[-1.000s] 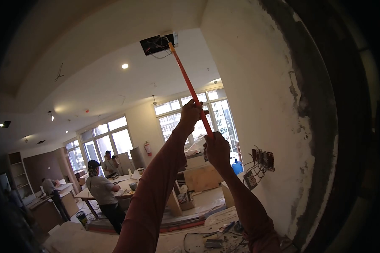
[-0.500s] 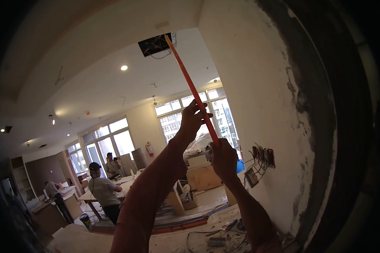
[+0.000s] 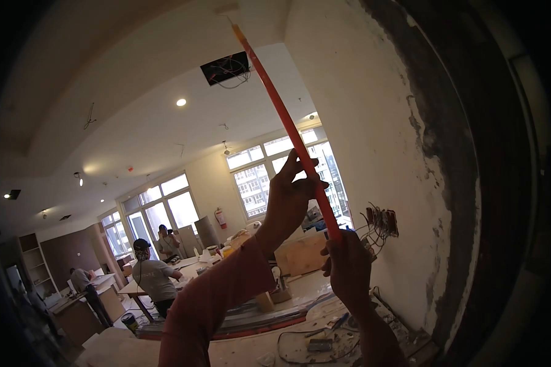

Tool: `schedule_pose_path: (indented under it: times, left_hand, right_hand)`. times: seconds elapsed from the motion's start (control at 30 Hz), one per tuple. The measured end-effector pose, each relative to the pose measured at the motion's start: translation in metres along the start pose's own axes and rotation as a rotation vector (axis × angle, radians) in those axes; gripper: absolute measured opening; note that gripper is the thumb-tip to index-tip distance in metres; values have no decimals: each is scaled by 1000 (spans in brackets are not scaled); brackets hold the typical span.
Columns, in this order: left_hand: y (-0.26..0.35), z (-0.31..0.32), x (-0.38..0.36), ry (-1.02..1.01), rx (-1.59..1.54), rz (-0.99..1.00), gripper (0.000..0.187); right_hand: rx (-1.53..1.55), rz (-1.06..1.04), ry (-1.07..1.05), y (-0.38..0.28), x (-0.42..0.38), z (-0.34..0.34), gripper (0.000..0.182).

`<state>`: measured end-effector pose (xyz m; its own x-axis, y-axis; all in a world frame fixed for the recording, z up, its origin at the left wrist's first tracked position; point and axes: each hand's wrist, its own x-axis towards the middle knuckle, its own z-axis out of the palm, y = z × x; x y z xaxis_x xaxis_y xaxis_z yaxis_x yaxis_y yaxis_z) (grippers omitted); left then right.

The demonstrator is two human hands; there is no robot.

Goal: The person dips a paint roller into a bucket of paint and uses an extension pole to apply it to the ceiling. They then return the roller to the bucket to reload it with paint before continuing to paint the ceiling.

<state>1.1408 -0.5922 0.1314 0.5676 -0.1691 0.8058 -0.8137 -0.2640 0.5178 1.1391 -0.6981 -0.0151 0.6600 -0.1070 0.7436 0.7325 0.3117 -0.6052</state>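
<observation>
A long red pole (image 3: 280, 104) slants up and to the left across the head view, its far end yellowish with a thin pointed tip. My left hand (image 3: 289, 194) holds it partway along, thumb and fingers around the shaft. Lower down, my right hand (image 3: 350, 264) is closed around the pole's near end and hides that end. The tip overlaps the pale ceiling (image 3: 165, 37) close to a small rectangular mark (image 3: 226, 8). Below the tip in this view is a dark rectangular ceiling opening (image 3: 217, 72) with loose wires.
Wires stick out of a wall box (image 3: 382, 221) on the right. Below lies a cluttered surface with a cable and a dark block (image 3: 319, 345). One person (image 3: 156, 278) stands at a work table (image 3: 190, 269); others are behind and farther left. A fire extinguisher (image 3: 220, 218) hangs on the far wall.
The pole's tip has moved up and left, away from the edge of the ceiling opening. Both hands have shifted right and down in view, still holding the pole.
</observation>
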Motion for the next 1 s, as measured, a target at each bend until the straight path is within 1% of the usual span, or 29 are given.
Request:
schedule_pose_path:
  times: [0.07,0.2,0.37,0.47,0.57,0.67,0.87,1.0]
  left_hand:
    - [4,5,-6,-4,-37,13,70]
    - [20,17,-20,-2,83,61,71]
    - [28,21,-28,-30,169,64,72]
    - [26,23,-33,-4,165,104,68]
    - [32,25,-34,-32,184,69,73]
    - [30,26,-31,-38,204,98,71]
    - [19,29,-23,-29,109,124,64]
    - [17,31,-22,-15,91,94,61]
  right_hand:
    - [3,4,4,-11,-8,-6,19]
    - [21,-25,3,-24,-25,-17,19]
    - [9,42,-10,-32,-34,-22,20]
    - [4,77,-43,-36,-38,-27,21]
    - [3,61,-47,-38,-42,-30,21]
    - [20,31,-57,-35,-40,-32,22]
    - [14,-5,-45,-28,-30,-34,23]
    - [14,-3,-44,-21,-28,-34,23]
